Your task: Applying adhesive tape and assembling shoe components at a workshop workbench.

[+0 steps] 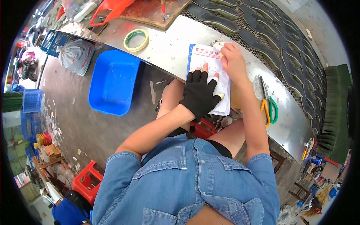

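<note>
My left hand (199, 93), in a black glove with bare fingertips, lies flat with its fingers spread on a white paper pad (205, 56) with red print along its top. A blue edge (189, 56) shows under the pad's left side. White wraps cover some of the fingertips. My right hand (233, 60), ungloved, is at the pad's top right corner with its fingers curled and pressed together. White wraps are on its fingertips too. Whatever those fingers pinch, if anything, is too small to make out. The pad sits at the near edge of a metal table (170, 52).
Scissors (268, 103) with orange and green handles lie right of my right forearm. A tape roll (136, 40) is at the left, beyond a blue tub (114, 82). Dark shoe soles (262, 41) fill a mesh rack behind; a green brush (335, 112) stands far right.
</note>
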{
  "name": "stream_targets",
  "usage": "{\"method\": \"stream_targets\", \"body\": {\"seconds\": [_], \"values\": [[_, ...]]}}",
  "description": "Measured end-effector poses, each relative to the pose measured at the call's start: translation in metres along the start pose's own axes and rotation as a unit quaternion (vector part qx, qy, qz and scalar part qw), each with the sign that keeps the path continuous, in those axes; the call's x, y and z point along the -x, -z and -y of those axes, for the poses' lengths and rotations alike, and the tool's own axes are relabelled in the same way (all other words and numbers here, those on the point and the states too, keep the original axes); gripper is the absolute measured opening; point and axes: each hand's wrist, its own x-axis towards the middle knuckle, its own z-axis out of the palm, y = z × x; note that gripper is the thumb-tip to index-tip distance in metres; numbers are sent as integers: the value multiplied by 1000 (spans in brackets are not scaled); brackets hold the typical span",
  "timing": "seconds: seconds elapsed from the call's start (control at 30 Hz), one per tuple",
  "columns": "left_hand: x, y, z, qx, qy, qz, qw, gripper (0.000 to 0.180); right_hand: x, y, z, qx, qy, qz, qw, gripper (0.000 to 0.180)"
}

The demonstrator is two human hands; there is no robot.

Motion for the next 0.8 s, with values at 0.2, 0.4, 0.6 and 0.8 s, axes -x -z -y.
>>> {"method": "stream_targets", "body": {"seconds": [0.2,0.4,0.6,0.8], "values": [[-22,0,34,4,-40,-4,999,46,6,-8,0,20,10,-4,1000,21],[-23,-4,24,-49,-35,-7,998,48,4,-5,4,85,34,6,996,17],[-21,-6,24,-32,-37,-12,999,52,-19,12,-6,120,18,97,988,24],[-23,-7,23,-44,-35,-13,998,52,-33,17,6,111,-51,207,971,28]]}}
